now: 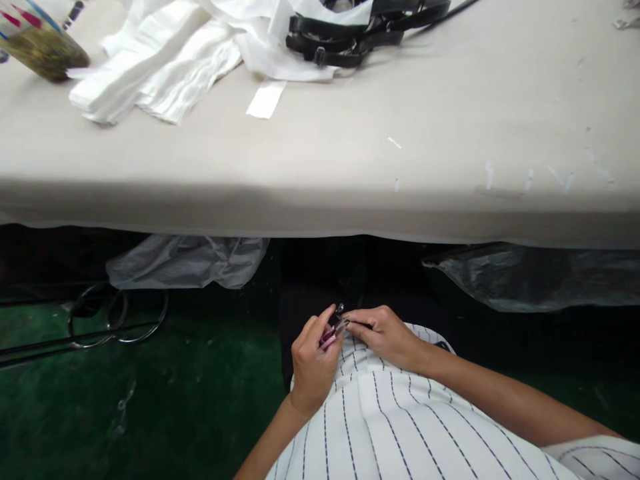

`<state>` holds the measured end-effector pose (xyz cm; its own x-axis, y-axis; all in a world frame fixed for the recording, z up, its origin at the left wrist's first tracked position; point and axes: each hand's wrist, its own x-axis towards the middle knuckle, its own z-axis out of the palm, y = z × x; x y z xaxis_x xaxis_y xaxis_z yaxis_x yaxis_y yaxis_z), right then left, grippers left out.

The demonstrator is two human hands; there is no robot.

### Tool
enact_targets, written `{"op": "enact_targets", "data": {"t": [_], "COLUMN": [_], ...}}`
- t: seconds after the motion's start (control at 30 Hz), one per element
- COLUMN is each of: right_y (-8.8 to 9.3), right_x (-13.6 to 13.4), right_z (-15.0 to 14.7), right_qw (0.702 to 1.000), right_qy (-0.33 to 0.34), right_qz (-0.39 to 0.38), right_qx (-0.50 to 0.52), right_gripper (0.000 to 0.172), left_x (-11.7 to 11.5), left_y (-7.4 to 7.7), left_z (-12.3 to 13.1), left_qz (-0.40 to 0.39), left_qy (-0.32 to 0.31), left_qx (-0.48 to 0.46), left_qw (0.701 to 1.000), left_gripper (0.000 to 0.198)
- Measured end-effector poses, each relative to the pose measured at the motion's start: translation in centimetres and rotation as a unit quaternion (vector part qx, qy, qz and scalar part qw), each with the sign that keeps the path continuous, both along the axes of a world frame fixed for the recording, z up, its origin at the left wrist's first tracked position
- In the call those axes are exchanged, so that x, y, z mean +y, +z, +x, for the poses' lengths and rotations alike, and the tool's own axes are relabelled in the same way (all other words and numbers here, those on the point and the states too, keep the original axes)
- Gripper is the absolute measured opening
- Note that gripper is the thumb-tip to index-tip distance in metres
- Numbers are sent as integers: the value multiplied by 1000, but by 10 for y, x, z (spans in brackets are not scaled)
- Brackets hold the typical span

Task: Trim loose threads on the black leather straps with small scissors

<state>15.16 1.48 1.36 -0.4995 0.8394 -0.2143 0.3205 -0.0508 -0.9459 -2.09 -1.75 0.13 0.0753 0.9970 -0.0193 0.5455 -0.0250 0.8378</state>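
Observation:
Low in the head view, both hands are held together in front of the striped shirt. My left hand (315, 363) is closed around a small tool with pink-purple handles (327, 338) and a thin metal end. Its exact kind is too small to tell. My right hand (385, 333) has thumb and forefinger pinched together at the tool's metal end. Whatever lies between those right fingertips is too small to make out. A small dark, shiny piece (340, 309) shows just above the left fingertips.
A covered table (320, 153) spans the view ahead, its front edge beyond my hands. On it lie white bags (165, 63), black straps (340, 43), a paper slip (267, 100) and a container (45, 50). Plastic bags (195, 260) hang below; metal rings (117, 317) are at left.

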Motion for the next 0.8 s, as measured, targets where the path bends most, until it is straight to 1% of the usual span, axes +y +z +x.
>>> {"op": "enact_targets", "data": {"t": [0.1,0.23,0.37,0.5,0.6,0.67,0.73,0.8], "right_y": [-2,-4,-4,-9,-13,-14,-14,-14], "right_x": [2,1,-1,-4,-5,-4,-2,0], "right_z": [0,1,1,1,2,3,5,7], "right_qw": [999,999,1000,995,986,982,983,986], "right_qy": [14,9,10,38,78,102,117,128], "right_qz": [-32,-37,5,62,105,119,113,91], "right_qx": [17,12,-21,-73,-103,-104,-89,-59], "right_gripper": [27,29,29,28,27,25,26,28], "left_x": [0,2,2,0,-2,-2,-1,2], "left_y": [1,4,4,-2,-9,-13,-14,-14], "left_z": [-1,-3,-4,-4,-1,1,2,0], "left_qz": [-1,-13,-3,0,-1,2,-4,-30], "left_qy": [-24,-50,-77,-103,-108,-115,-124,-133], "left_qx": [-5,32,101,145,147,137,114,75], "left_qw": [1000,998,992,984,983,984,986,988], "left_gripper": [30,32,36,38,37,34,31,27]}}
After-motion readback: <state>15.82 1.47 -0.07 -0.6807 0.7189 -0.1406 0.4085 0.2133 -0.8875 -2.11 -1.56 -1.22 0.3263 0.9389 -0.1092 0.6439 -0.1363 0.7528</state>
